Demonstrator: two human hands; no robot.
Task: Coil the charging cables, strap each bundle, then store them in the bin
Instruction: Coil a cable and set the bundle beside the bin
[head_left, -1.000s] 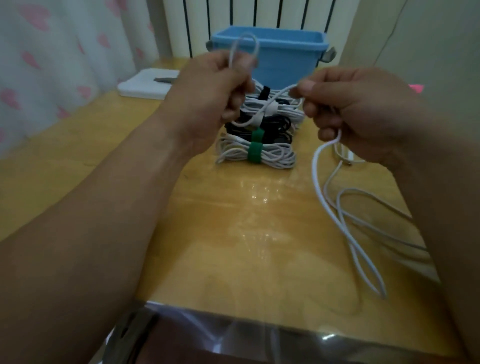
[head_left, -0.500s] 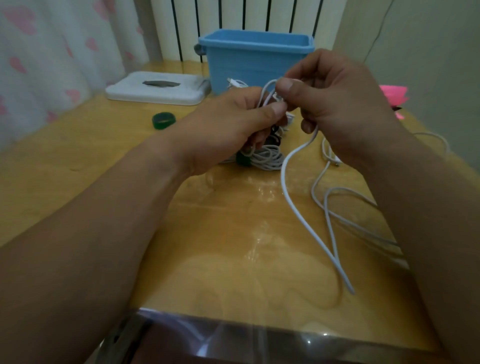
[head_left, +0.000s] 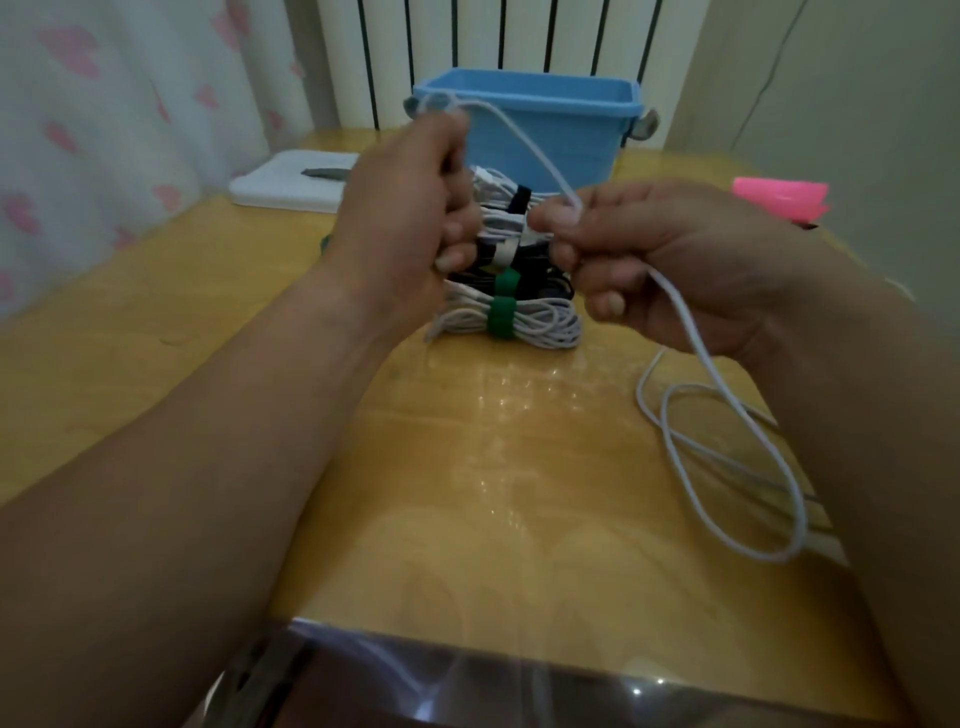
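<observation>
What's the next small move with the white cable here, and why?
Probably bring the right hand back to the left hand to lay another loop. The thin white charging cable spans between both hands, and much of it trails loose on the glossy wooden table, so coiling looks unfinished.

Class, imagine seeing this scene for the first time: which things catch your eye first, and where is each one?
Two bare hands, left and right, stretch a thin white charging cable between them at centre. Behind them stands a blue plastic bin, with strapped cable bundles lying in front of it on the glossy wooden table.
</observation>
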